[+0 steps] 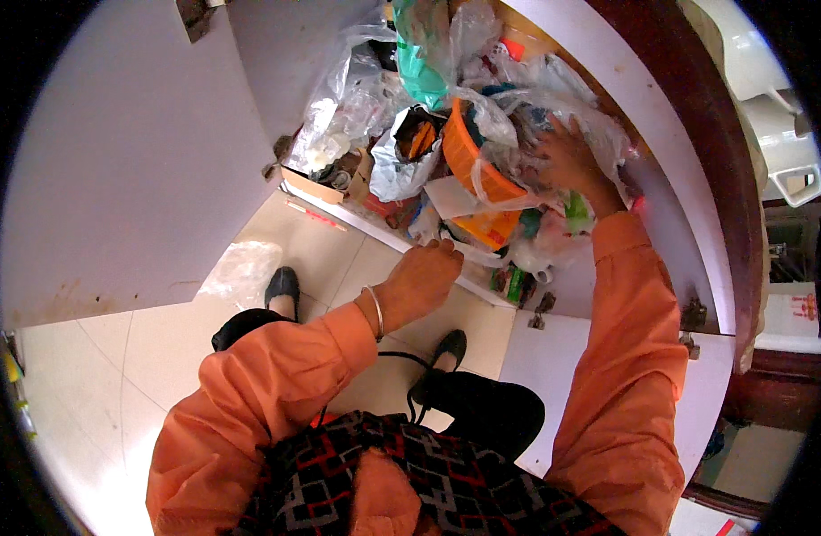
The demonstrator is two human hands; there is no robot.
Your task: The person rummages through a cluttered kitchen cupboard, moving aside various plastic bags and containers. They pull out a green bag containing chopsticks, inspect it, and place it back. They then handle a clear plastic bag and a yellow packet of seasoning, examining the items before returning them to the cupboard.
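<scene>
I look down into an open low cupboard stuffed with plastic bags. My right hand [569,159] reaches in and presses on a pile of clear crumpled plastic bags [553,98] lying in and over an orange plastic basket [468,161]. My left hand [421,279], with a metal bangle on the wrist, is curled at the cupboard's front edge and pinches a clear plastic bag [477,255] that hangs out below the basket. Both sleeves are orange.
A green bag [421,71] and a black-and-white bag [401,156] sit in the cupboard beside a small cardboard box [316,183]. White cupboard doors [133,161] stand open on both sides. A clear bag [240,268] lies on the tiled floor near my black shoes [282,288].
</scene>
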